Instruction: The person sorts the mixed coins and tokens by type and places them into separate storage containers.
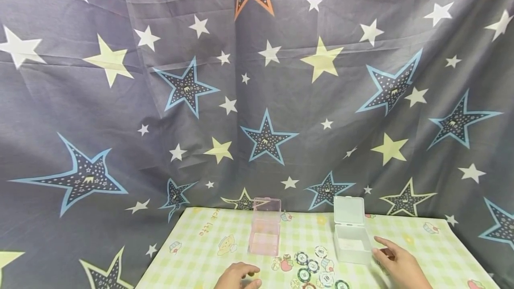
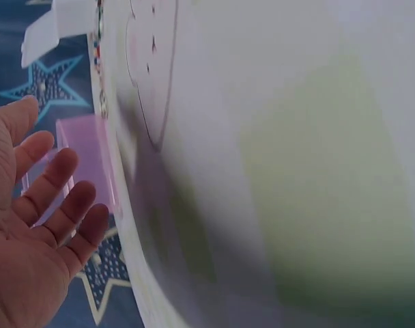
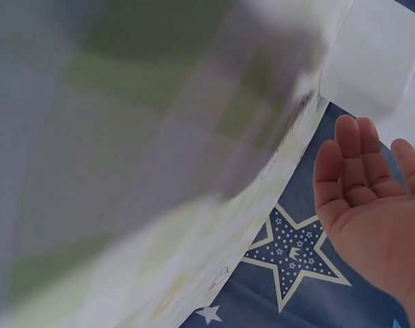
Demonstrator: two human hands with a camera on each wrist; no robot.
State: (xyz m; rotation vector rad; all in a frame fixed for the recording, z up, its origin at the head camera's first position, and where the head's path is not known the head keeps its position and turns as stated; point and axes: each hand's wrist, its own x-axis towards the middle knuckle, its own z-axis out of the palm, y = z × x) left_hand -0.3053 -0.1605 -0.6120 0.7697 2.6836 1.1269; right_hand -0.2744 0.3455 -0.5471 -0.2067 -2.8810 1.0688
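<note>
Head view: just right of the open white box [image 1: 353,253] is the relaxed, empty right hand [image 1: 399,264]. That box has a pink box [image 1: 265,243] to its left, a starry curtain [image 1: 281,92] behind, and poker chips [image 1: 312,266] front-left, between it and the loose, empty left hand [image 1: 238,276].

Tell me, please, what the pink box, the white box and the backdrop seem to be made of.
Pink box: probably clear, smooth plastic; the backdrop shows through its lid. White box: likely frosted plastic, as its thin walls look milky. Backdrop: apparently matte fabric, since it hangs in creases and folds.
</note>
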